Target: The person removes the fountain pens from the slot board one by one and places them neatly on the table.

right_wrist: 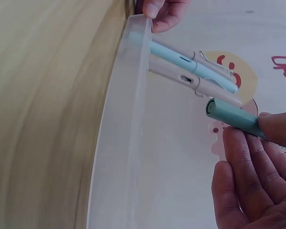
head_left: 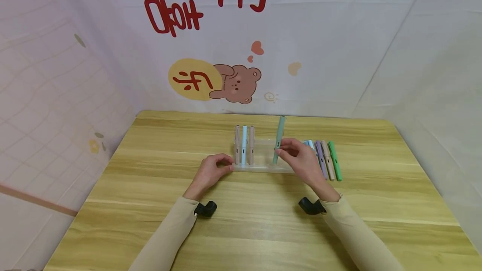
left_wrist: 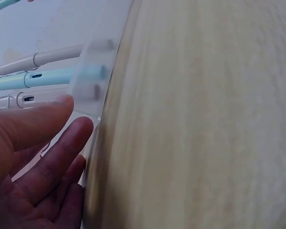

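One wood-grained tabletop (head_left: pixel 248 225) carries a long, translucent plastic rack (head_left: pixel 261 169), whose left corner the left hand (head_left: pixel 211 173) pinches. The right hand (head_left: pixel 304 161) pinches a smooth, cylindrical teal pen (head_left: pixel 280 130), which leans slightly, raised off the rack's base between the two hands, right of three slender standing pens (head_left: pixel 244 143).

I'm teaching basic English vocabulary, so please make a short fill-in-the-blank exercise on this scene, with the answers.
1. The grey-green pen is held in the person's ____ hand.
2. Besides that one, ____ pens stand upright in the holder.
3. Between the two beige pens in the holder stands a light ____ pen.
4. In the head view, the rightmost pen lying on the table is bright ____.

Missing words: right; three; blue; green.
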Tool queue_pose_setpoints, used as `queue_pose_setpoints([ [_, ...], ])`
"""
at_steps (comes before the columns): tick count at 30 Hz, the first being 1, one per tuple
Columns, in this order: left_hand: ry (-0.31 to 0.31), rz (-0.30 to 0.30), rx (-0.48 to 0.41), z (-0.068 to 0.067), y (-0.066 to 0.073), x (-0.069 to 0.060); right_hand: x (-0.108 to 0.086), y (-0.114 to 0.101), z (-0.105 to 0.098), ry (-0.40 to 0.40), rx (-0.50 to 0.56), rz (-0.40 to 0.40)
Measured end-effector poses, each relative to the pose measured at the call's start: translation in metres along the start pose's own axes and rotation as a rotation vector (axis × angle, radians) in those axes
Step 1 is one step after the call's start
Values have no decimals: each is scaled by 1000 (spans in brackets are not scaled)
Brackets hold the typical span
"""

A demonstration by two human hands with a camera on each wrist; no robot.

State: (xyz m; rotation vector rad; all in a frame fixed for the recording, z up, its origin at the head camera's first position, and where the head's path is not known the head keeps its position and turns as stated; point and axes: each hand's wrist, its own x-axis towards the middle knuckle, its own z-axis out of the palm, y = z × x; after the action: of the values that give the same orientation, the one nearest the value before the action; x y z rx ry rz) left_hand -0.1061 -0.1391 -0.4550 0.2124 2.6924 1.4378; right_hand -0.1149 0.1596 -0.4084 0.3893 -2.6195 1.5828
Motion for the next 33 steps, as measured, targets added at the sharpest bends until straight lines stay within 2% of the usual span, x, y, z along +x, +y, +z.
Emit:
queue_pose_setpoints([
  [18, -5, -8, 4, -2, 2, 0, -14, 10, -34, 47, -44, 36],
  [33, 1, -3, 20, -2, 0, -1, -25, 20, -51, 75, -44, 26],
])
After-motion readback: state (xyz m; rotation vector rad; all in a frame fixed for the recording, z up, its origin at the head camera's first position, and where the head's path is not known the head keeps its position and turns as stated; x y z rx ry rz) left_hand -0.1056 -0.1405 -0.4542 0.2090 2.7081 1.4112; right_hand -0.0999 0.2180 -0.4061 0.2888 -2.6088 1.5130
